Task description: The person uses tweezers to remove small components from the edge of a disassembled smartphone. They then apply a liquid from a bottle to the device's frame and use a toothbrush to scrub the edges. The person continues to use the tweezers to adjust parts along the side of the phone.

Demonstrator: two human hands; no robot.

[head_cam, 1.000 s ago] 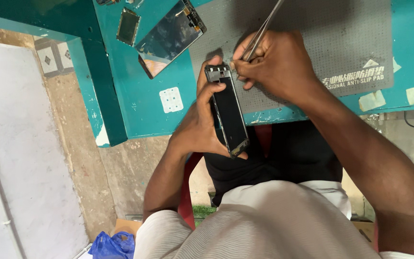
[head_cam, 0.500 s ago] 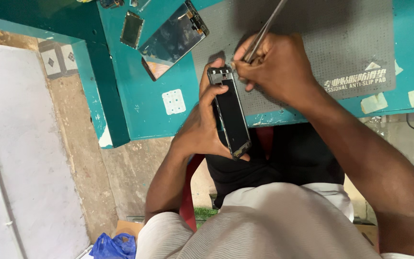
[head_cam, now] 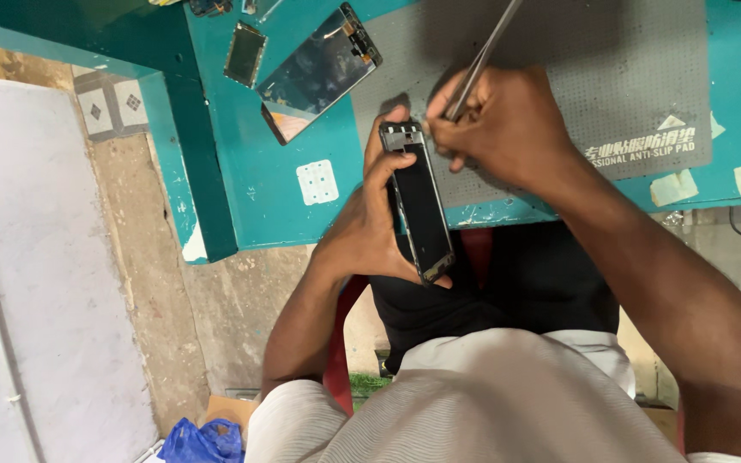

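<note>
Teal bench (head_cam: 268, 197) fills the top of the head view, with a grey mat (head_cam: 611, 77) on it. At the mat's near left corner the left hand (head_cam: 370, 231) grips a dark phone (head_cam: 420, 210) by its edges, fingers wrapped round it, its top end over the mat's corner. The right hand (head_cam: 508, 129), over the mat just right of the phone's top, pinches metal tweezers (head_cam: 482, 60), tips near that end. Left of the mat lie a loose screen (head_cam: 323, 64) and a small part (head_cam: 244, 53).
</note>
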